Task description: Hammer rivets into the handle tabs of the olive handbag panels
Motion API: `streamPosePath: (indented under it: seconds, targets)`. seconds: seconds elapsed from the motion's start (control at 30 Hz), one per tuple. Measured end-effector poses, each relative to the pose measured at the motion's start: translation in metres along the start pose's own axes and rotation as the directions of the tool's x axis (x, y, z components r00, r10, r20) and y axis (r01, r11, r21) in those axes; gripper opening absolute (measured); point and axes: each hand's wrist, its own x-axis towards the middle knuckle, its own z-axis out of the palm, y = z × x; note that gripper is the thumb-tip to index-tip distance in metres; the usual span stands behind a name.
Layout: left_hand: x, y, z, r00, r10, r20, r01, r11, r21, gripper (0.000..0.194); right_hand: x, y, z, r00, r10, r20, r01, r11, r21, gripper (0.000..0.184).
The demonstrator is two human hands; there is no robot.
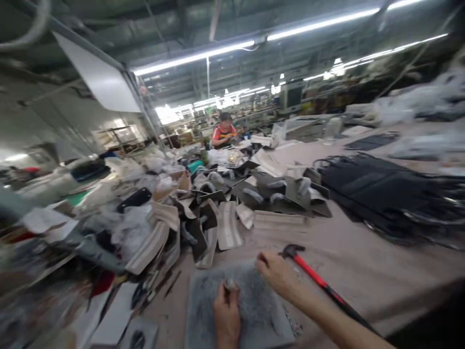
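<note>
My left hand (227, 312) is over a worn grey slab (203, 320), thumb and fingers pinched around a small pale, shiny piece (229, 285). Blur keeps me from making out what kind of piece it is. My right hand (274, 272) is near the slab's far right corner, with its fingers curled together. Anything between those fingers is hidden. Just right of that hand lies a hammer (316, 276) with a dark claw head and a red and black handle, which my right forearm passes beside. Small specks (293, 322) are scattered along the slab's right edge.
Beyond the slab is a pile of grey and beige panels (269, 191). A stack of black bags (392, 189) lies at the right. Scissors (138, 293), papers (116, 315) and plastic wrapping clutter the left. Farther back, a person in a red top (222, 133) sits.
</note>
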Motion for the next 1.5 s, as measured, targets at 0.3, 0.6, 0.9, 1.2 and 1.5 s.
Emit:
streamPosePath:
  seconds: [0.3,0.6,0.9,1.2,1.5]
  targets:
    - [0.000,-0.018,0.010,0.993,-0.077,-0.084,0.085,0.991,0.100,0.052,0.080,0.087,-0.120,0.883,0.415,-0.218,-0.325,0.877,0.354,0.008]
    - [0.000,-0.019,0.015,0.987,-0.064,-0.148,0.079,0.992,0.098,0.049,0.169,0.051,-0.067,0.617,0.767,0.176,-0.546,0.256,0.797,0.033]
    - [0.005,-0.014,0.005,0.995,-0.100,0.019,0.100,0.994,0.040,0.044,0.112,0.035,-0.064,0.614,0.759,0.214,-0.454,0.119,0.883,0.017]
    - [0.003,-0.017,0.010,0.985,-0.118,-0.125,0.092,0.976,-0.197,0.032,-0.052,0.055,-0.032,0.778,0.357,0.517,-0.628,0.471,0.620,0.021]
    - [0.008,0.007,0.028,0.994,-0.085,0.068,0.107,0.889,-0.446,0.042,-0.067,0.092,-0.004,0.833,0.312,0.457,-0.451,0.862,0.233,0.037]
